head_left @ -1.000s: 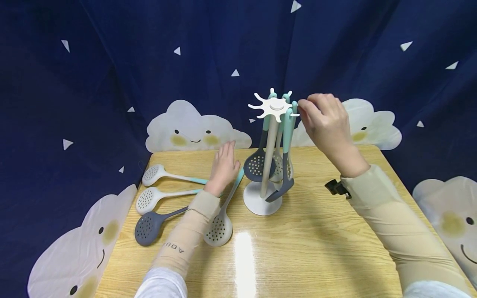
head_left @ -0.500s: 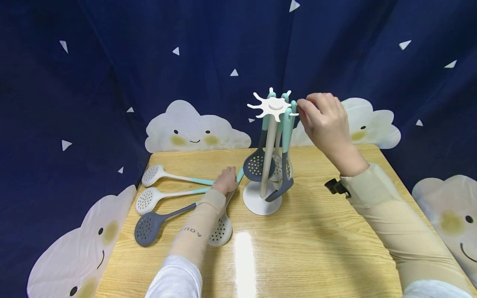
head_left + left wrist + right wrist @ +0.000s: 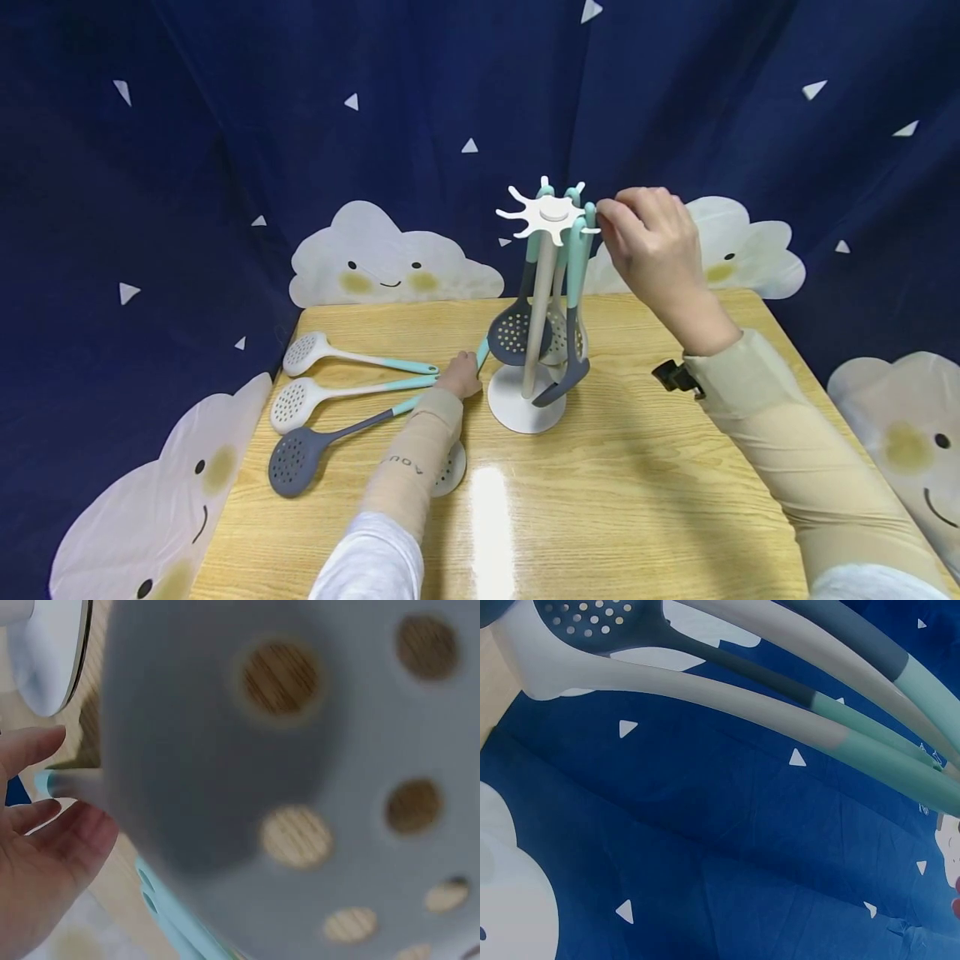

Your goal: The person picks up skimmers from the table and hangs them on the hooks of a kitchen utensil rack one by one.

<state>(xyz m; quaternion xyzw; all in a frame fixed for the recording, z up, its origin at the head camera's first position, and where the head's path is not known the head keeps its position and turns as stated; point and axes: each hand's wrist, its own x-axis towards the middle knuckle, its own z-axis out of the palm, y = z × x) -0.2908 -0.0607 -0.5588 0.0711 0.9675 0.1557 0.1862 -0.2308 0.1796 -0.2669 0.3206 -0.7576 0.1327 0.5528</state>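
A white rotating utensil rack (image 3: 542, 308) stands upright with several mint-handled utensils on its hooks, among them a dark grey skimmer (image 3: 510, 335) and a dark utensil with a bent head (image 3: 566, 383). My right hand (image 3: 651, 242) pinches the tip of a hook at the rack's right; only its fingertips enter the right wrist view's edge. Left of the base, my left hand (image 3: 459, 377) is at the handle of a light grey skimmer (image 3: 452, 471), fingers curled around it. In the left wrist view the skimmer's perforated head (image 3: 225, 750) looms close, with the handle between thumb and fingers.
Two white skimmers (image 3: 291, 406) (image 3: 303, 354) and a dark grey skimmer (image 3: 292, 462) lie at the wooden table's (image 3: 600, 517) left, handles toward the rack. A blue curtain (image 3: 420, 75) with white clouds hangs behind.
My left hand has come down from above the table onto the light grey skimmer's handle, its fingers curling in. My right hand has stayed at the rack's hook.
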